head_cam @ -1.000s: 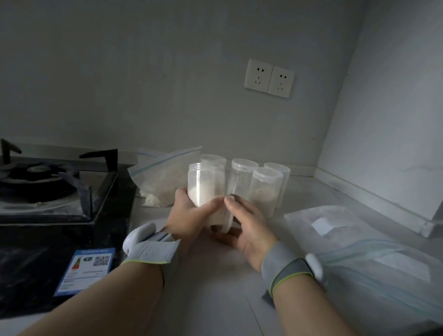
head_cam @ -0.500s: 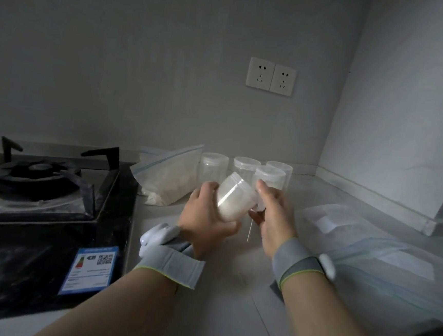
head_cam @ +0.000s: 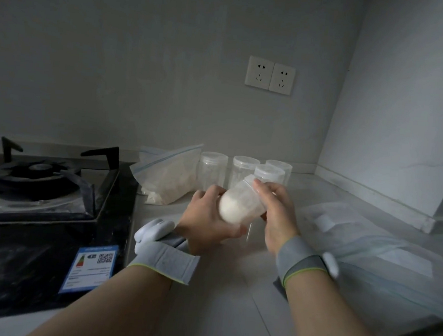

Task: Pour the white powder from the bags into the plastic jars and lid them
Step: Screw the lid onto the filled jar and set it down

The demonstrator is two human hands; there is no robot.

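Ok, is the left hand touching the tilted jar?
Touching. Head view: the left hand grips the tilted jar round its powder-filled end.

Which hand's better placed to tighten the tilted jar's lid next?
Right, likely. On the tilted jar, the right hand has fingers at the lid end; the left hand wraps the powder-filled base, steadying it.

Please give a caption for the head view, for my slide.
Left hand and right hand hold a tilted jar of white powder over the counter.
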